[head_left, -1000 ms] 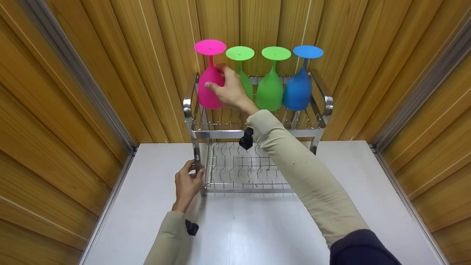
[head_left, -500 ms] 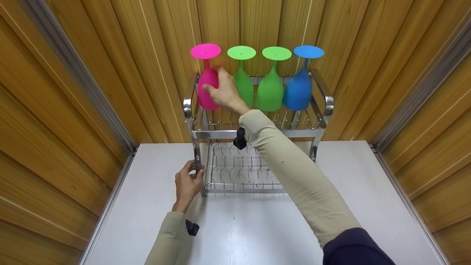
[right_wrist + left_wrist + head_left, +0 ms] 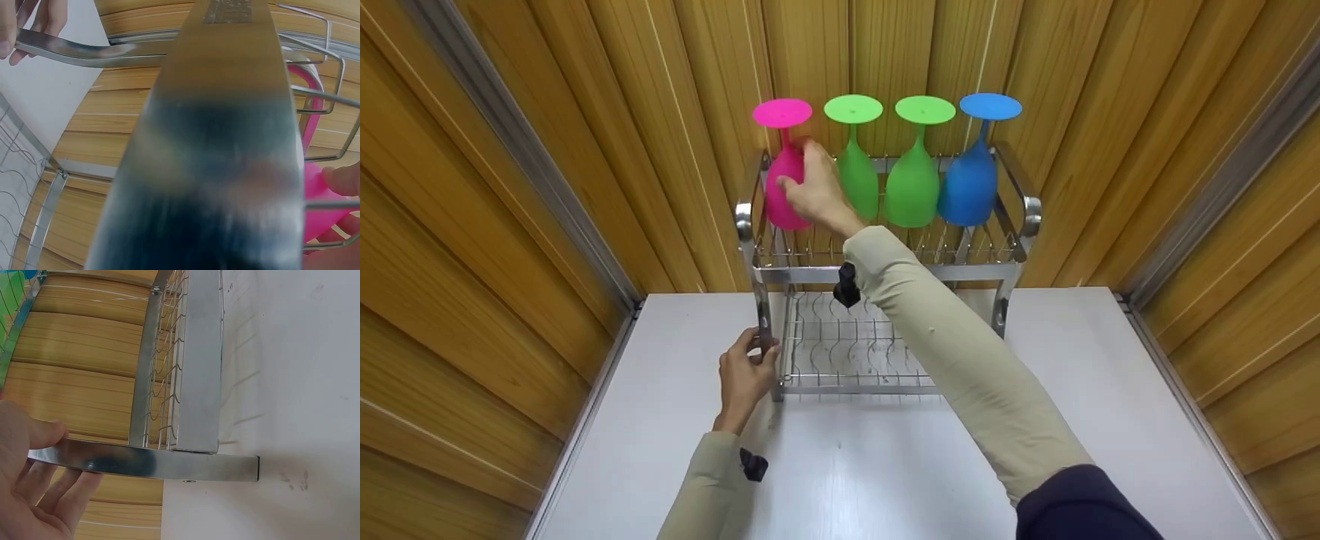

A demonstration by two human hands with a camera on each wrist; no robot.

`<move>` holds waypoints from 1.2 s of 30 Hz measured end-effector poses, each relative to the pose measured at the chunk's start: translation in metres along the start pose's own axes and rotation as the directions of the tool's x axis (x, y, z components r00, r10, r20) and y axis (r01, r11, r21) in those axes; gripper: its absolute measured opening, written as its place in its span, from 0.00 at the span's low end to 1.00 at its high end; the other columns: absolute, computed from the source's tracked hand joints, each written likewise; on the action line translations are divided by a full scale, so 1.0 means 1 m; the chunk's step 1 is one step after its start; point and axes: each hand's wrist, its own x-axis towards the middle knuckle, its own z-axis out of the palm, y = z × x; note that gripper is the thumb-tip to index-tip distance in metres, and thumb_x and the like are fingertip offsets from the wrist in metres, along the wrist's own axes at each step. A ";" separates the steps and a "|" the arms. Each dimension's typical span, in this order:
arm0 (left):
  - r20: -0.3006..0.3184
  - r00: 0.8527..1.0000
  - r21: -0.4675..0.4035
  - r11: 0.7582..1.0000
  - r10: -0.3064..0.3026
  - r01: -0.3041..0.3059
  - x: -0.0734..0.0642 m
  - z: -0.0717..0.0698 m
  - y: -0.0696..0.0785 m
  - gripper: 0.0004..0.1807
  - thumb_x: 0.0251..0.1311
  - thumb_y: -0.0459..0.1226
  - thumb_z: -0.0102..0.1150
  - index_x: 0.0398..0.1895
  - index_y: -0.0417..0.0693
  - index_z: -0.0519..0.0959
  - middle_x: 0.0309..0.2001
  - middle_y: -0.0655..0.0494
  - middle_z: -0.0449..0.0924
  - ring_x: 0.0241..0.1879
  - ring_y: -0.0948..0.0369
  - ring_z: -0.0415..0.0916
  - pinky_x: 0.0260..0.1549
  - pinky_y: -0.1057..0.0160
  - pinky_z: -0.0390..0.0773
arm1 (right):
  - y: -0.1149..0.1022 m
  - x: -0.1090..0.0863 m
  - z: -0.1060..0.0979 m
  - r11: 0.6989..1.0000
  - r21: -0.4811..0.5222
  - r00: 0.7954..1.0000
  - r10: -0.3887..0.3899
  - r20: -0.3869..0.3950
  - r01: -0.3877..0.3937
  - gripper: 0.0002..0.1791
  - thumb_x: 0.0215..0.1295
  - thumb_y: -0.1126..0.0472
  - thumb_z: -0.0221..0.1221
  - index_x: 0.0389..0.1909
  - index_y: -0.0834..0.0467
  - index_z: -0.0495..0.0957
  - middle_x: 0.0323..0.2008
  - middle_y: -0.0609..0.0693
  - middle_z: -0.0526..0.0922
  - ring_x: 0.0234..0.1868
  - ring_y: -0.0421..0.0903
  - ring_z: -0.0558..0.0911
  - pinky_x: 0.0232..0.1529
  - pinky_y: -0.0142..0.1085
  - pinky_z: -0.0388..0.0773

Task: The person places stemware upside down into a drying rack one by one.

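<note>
Upside down at the left end of the rack's top tier stands a pink goblet [image 3: 784,187], its round foot upward. My right hand [image 3: 819,187] grips its bowl from the right side, thumb in front; in the right wrist view the fingers [image 3: 343,180] show against the pink bowl behind the wires. Lower down, my left hand [image 3: 745,379] holds the left front leg of the metal dish rack [image 3: 885,274]. The left wrist view shows the thumb on one side of that leg [image 3: 140,461] and the fingers on the other.
Two green goblets [image 3: 911,187] and a blue goblet [image 3: 969,187] stand inverted along the same tier, right of the pink one. The lower wire tier [image 3: 847,345] sits just above the white table [image 3: 840,465]. Wood-patterned walls [image 3: 510,187] enclose the back and sides.
The pink goblet has shifted slightly left and come down, with my right hand moving along with it. My left hand stays on the rack leg.
</note>
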 end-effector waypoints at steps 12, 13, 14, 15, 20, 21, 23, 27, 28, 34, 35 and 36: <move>0.004 1.000 -0.012 1.000 -0.007 0.007 0.002 0.001 0.000 0.16 0.68 0.32 0.70 0.58 0.44 0.84 0.48 0.45 0.91 0.49 0.44 0.91 0.51 0.47 0.91 | 0.002 -0.008 -0.009 0.998 -0.016 0.998 -0.062 -0.003 0.062 0.28 0.73 0.69 0.63 0.71 0.65 0.68 0.67 0.60 0.77 0.70 0.53 0.76 0.73 0.37 0.75; 0.005 1.000 -0.016 1.000 -0.005 0.005 0.002 0.001 0.000 0.16 0.68 0.32 0.70 0.58 0.44 0.84 0.48 0.45 0.91 0.49 0.44 0.91 0.51 0.47 0.91 | 0.003 -0.010 -0.011 0.997 -0.016 0.997 -0.072 -0.002 0.072 0.28 0.73 0.69 0.63 0.71 0.66 0.68 0.67 0.61 0.77 0.70 0.53 0.76 0.74 0.37 0.75; 0.006 1.000 -0.017 1.000 -0.004 0.004 0.002 0.001 0.000 0.16 0.68 0.32 0.70 0.58 0.44 0.84 0.48 0.45 0.91 0.49 0.44 0.91 0.51 0.46 0.91 | 0.004 -0.012 -0.013 0.997 -0.013 0.997 -0.082 -0.001 0.082 0.28 0.73 0.69 0.63 0.71 0.66 0.68 0.68 0.62 0.76 0.71 0.54 0.75 0.74 0.38 0.75; 0.006 1.000 -0.020 1.000 -0.004 0.004 0.002 0.001 0.000 0.16 0.68 0.32 0.70 0.58 0.44 0.84 0.48 0.45 0.91 0.49 0.44 0.91 0.51 0.46 0.91 | 0.004 -0.015 -0.016 0.995 -0.012 0.996 -0.094 0.001 0.094 0.29 0.73 0.69 0.63 0.71 0.67 0.68 0.68 0.62 0.76 0.71 0.54 0.75 0.74 0.39 0.75; 0.008 1.000 -0.018 1.000 -0.009 0.009 0.001 0.001 0.000 0.15 0.69 0.32 0.69 0.57 0.45 0.84 0.48 0.46 0.91 0.49 0.44 0.91 0.51 0.45 0.90 | 0.007 -0.031 -0.027 0.985 -0.013 0.984 -0.174 0.024 0.174 0.31 0.73 0.70 0.63 0.73 0.69 0.66 0.70 0.65 0.74 0.71 0.58 0.74 0.74 0.45 0.76; 0.008 1.000 -0.019 1.000 -0.010 0.011 0.000 0.001 0.000 0.15 0.69 0.32 0.69 0.57 0.45 0.84 0.48 0.46 0.91 0.49 0.43 0.91 0.51 0.44 0.90 | 0.007 -0.035 -0.030 0.982 -0.019 0.982 -0.187 0.032 0.188 0.31 0.73 0.70 0.63 0.73 0.69 0.66 0.70 0.65 0.74 0.71 0.59 0.74 0.74 0.45 0.76; 0.010 1.000 -0.017 1.000 -0.014 0.014 0.000 0.000 0.000 0.15 0.69 0.32 0.69 0.57 0.45 0.84 0.48 0.45 0.91 0.49 0.43 0.91 0.51 0.44 0.90 | 0.010 -0.042 -0.035 0.979 -0.028 0.979 -0.200 0.047 0.201 0.31 0.73 0.69 0.63 0.74 0.68 0.66 0.70 0.63 0.74 0.71 0.57 0.74 0.75 0.44 0.74; 0.009 1.000 -0.014 1.000 -0.009 0.009 0.000 0.000 0.000 0.15 0.69 0.31 0.69 0.57 0.44 0.84 0.48 0.45 0.91 0.48 0.43 0.91 0.50 0.43 0.91 | 0.015 -0.058 -0.046 0.971 -0.027 0.969 -0.235 0.069 0.238 0.31 0.73 0.67 0.65 0.73 0.67 0.68 0.70 0.62 0.75 0.72 0.58 0.75 0.77 0.45 0.72; 0.009 1.000 -0.014 1.000 -0.009 0.009 0.000 0.000 0.000 0.15 0.68 0.31 0.69 0.56 0.44 0.84 0.47 0.45 0.91 0.48 0.43 0.91 0.50 0.44 0.91 | 0.017 -0.062 -0.049 0.968 -0.026 0.967 -0.245 0.074 0.248 0.31 0.73 0.67 0.65 0.73 0.67 0.68 0.70 0.62 0.75 0.72 0.58 0.74 0.77 0.45 0.72; 0.031 0.999 -0.007 0.999 -0.038 0.038 -0.001 -0.001 0.002 0.15 0.68 0.31 0.70 0.56 0.45 0.84 0.48 0.45 0.91 0.46 0.44 0.92 0.49 0.44 0.91 | 0.029 -0.098 -0.074 0.944 -0.058 0.944 -0.319 0.086 0.324 0.30 0.73 0.64 0.66 0.71 0.68 0.70 0.69 0.63 0.76 0.72 0.58 0.74 0.77 0.49 0.72; 0.036 0.999 -0.008 0.999 -0.040 0.041 -0.001 -0.002 0.002 0.15 0.68 0.31 0.69 0.56 0.45 0.84 0.48 0.45 0.91 0.46 0.44 0.92 0.48 0.44 0.91 | 0.031 -0.105 -0.078 0.940 -0.067 0.941 -0.328 0.083 0.333 0.29 0.73 0.63 0.66 0.71 0.68 0.71 0.68 0.62 0.76 0.72 0.58 0.75 0.77 0.49 0.72; 0.041 0.998 -0.010 0.999 -0.043 0.044 0.000 -0.002 0.003 0.15 0.68 0.31 0.69 0.56 0.45 0.84 0.48 0.45 0.91 0.46 0.44 0.92 0.48 0.44 0.91 | 0.033 -0.111 -0.083 0.936 -0.071 0.938 -0.338 0.080 0.344 0.29 0.73 0.63 0.66 0.70 0.68 0.71 0.68 0.62 0.77 0.71 0.59 0.75 0.76 0.51 0.72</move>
